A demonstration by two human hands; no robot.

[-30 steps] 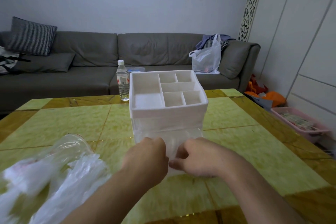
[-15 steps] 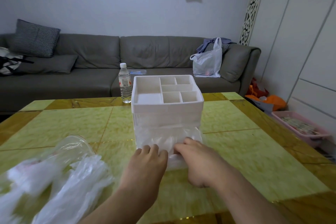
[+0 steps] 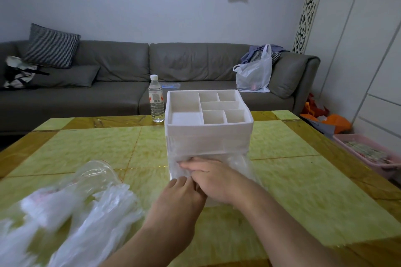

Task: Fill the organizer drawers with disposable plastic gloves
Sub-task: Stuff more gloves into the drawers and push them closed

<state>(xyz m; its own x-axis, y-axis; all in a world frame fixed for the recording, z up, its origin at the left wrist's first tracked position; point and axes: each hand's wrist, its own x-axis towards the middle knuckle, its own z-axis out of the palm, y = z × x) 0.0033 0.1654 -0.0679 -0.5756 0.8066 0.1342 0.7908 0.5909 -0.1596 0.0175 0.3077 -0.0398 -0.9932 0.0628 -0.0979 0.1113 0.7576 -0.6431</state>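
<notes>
A white organizer point(image 3: 208, 130) with several open compartments on top stands mid-table. Its clear lower drawer point(image 3: 246, 165) is pulled out toward me and holds crumpled clear plastic gloves. My right hand point(image 3: 214, 182) lies over the drawer with fingers stretched leftward, pressing the gloves down. My left hand point(image 3: 178, 204) touches the drawer's front edge with its fingertips, just beside the right hand. A loose heap of disposable gloves point(image 3: 93, 212) lies on the table at my left, blurred.
A clear plastic wrapper point(image 3: 95, 171) sits by the glove heap. A water bottle point(image 3: 156, 99) stands at the table's far edge, left of the organizer. Behind is a grey sofa point(image 3: 112, 93) with a white bag point(image 3: 253, 76). A pink basket point(image 3: 347, 138) sits on the floor to the right.
The view has tilted up. The drawer has come out toward me, and my right hand has moved up onto the gloves inside it. My left hand has stayed at the drawer's front.
</notes>
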